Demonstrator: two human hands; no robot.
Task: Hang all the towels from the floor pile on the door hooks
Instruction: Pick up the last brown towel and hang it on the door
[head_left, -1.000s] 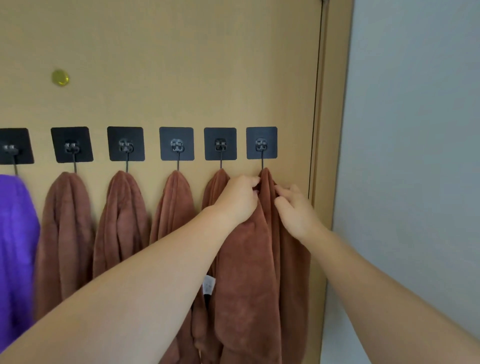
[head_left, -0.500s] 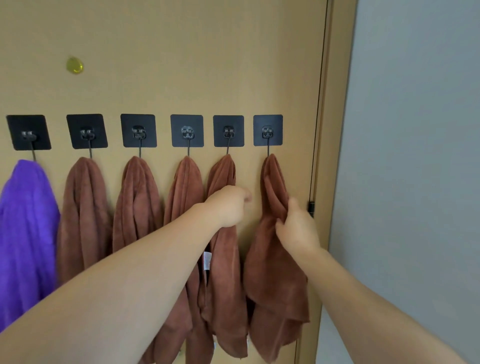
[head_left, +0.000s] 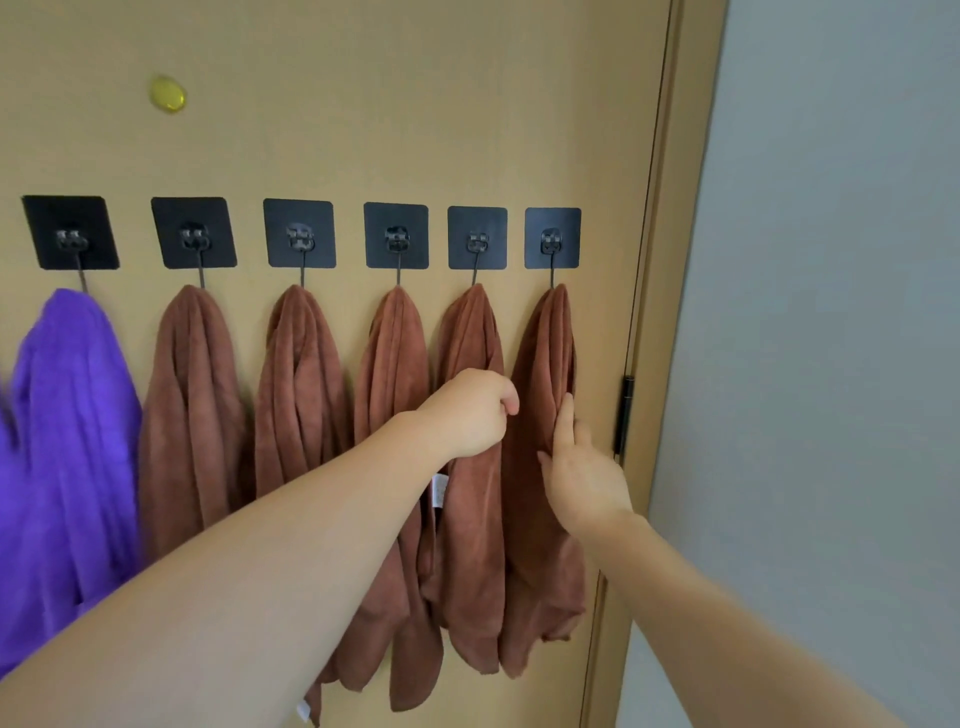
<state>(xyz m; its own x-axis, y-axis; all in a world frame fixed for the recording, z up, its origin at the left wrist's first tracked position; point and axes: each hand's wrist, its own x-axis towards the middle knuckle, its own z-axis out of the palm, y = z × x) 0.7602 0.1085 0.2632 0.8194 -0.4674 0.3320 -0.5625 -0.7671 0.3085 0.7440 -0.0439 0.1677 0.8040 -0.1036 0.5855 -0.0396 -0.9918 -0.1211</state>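
Light was soft & even, fairly bright; source couldn't be told. Faint shadows lay beside the brown towels (head_left: 192, 415) on the door (head_left: 363, 104). Centre was sharp, but the purple towel (head_left: 67, 441) at the left edge was smeared w/ motion blur. Wide-angle lens skewed the leftmost hook plate (head_left: 47, 218) & tilted the door frame (head_left: 691, 156)

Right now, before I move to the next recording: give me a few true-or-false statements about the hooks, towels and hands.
1. All six hooks in view carry a towel. True.
2. The purple towel hangs on the rightmost hook. False: it is on the leftmost one in view.
3. The right hand touches the rightmost brown towel with straight fingers. True.
4. The left hand lies flat and open. False: its fingers are curled.
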